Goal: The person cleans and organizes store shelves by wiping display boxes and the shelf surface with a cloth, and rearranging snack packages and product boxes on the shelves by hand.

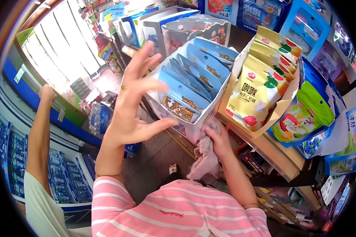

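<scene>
My left hand (132,110) is raised with its fingers spread, a ring on one of them, at the left side of a white box (205,125) of blue snack packets (186,93). Nothing is in it; whether its fingertips touch the box I cannot tell. My right hand (219,140) grips a crumpled, pinkish-grey cloth (205,154) against the box's near lower corner. The cloth's lower end hangs down. To the right, an open box (265,128) holds several yellow snack packets (257,93) printed with fruit.
Green-and-blue snack bags (304,112) lie beyond the yellow packets, on a wooden shelf (279,156). More boxes, including a grey one (182,33), line the back. At far left, another person's arm (39,134) reaches to a blue-and-green display. A bright doorway (63,37) stands behind.
</scene>
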Motion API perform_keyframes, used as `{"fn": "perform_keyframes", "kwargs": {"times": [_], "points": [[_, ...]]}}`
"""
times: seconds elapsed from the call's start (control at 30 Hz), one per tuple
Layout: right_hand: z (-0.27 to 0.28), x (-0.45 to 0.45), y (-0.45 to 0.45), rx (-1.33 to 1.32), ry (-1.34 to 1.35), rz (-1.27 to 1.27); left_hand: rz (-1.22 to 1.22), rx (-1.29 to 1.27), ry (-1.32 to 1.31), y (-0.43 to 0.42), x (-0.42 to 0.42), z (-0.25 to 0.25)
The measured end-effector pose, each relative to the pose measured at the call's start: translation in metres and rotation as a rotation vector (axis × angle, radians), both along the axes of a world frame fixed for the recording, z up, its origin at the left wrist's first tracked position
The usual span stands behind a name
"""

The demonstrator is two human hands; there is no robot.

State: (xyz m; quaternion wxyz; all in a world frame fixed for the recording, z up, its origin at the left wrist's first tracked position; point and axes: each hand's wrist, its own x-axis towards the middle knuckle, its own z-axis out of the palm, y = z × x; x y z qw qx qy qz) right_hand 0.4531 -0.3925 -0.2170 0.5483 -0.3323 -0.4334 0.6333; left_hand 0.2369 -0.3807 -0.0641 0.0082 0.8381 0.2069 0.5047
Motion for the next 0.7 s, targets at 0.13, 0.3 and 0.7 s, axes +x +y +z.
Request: {"fn": "perform_keyframes", "kwargs": {"times": [0.13,0.3,0.7], "points": [[-0.001,-0.016,-0.002,0.158,0.193,-0.002,-0.186,-0.334,-0.509,0.005,0.006,-0.033],[-0.012,-0.019,0.001,0.257,0.155,0.017,-0.545,-0.944,-0.659,0.005,-0.003,-0.066],[-0.017,0.011,0.004,0.223,-0.063,0.299,-0.755,-1.314,-0.905,-0.029,-0.036,-0.101]]}}
